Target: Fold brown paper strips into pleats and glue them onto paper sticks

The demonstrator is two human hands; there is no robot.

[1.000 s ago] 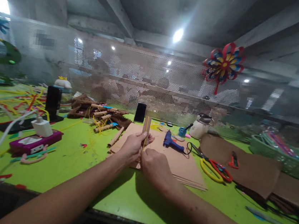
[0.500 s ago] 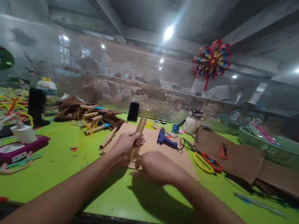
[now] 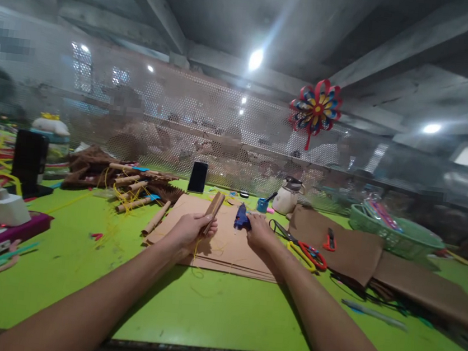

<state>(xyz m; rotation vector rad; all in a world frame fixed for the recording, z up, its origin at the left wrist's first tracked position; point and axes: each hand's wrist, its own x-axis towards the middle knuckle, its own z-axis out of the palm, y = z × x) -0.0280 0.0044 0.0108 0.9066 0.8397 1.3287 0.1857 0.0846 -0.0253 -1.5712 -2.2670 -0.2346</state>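
Observation:
My left hand (image 3: 193, 228) is closed round a narrow folded strip of brown paper (image 3: 214, 206), which tilts upward. Thin yellow string (image 3: 197, 250) trails below that hand. Over to the right, my right hand (image 3: 260, 230) has its fingers wrapped over the handle of a blue hot glue gun (image 3: 241, 217); most of the handle is hidden. Beneath both hands lies a stack of brown paper sheets (image 3: 224, 262).
Scissors (image 3: 301, 255) and a red cutter (image 3: 330, 240) lie right, by brown paper (image 3: 346, 246) and a green basket (image 3: 396, 233). A phone (image 3: 198, 177) stands behind. Rolled paper tubes (image 3: 133, 203) and a purple power strip (image 3: 7, 240) are left.
My right hand has left the string below the paper strip and moved right and forward onto the glue gun. My left hand still holds the strip. The view has turned right.

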